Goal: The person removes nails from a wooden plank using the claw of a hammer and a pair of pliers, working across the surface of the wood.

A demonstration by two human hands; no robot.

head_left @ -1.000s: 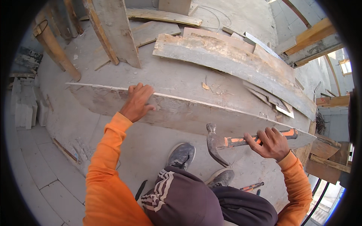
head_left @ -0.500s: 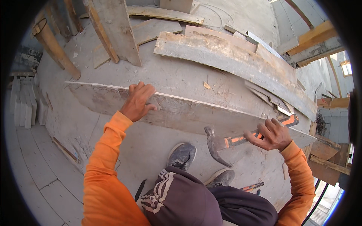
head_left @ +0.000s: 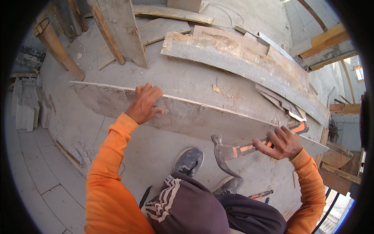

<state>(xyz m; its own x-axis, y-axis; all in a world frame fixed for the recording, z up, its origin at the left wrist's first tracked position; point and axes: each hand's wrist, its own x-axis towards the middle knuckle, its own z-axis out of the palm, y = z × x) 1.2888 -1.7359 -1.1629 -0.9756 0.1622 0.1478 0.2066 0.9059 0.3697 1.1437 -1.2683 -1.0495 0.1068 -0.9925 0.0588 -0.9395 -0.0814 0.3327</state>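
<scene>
My left hand (head_left: 144, 102) grips the top edge of a long, cement-stained plank (head_left: 218, 119) that stands on its edge across the concrete floor in front of me. My right hand (head_left: 281, 142) is closed around the orange-and-black handle of a claw hammer (head_left: 237, 150), whose steel head hangs just in front of the plank's near face, to the right of my left shoe (head_left: 189, 160). Both sleeves are orange.
A second wide dirty board (head_left: 241, 58) lies beyond the plank, with more boards (head_left: 117, 31) leaning at the top left. Grey blocks (head_left: 27, 105) are stacked at the left. Wood offcuts (head_left: 339, 163) lie at the right. A small orange-handled tool (head_left: 260, 194) lies by my right foot.
The hammer has moved slightly up and toward the plank, its handle tilting higher at the right. My left hand keeps its hold on the plank's top edge.
</scene>
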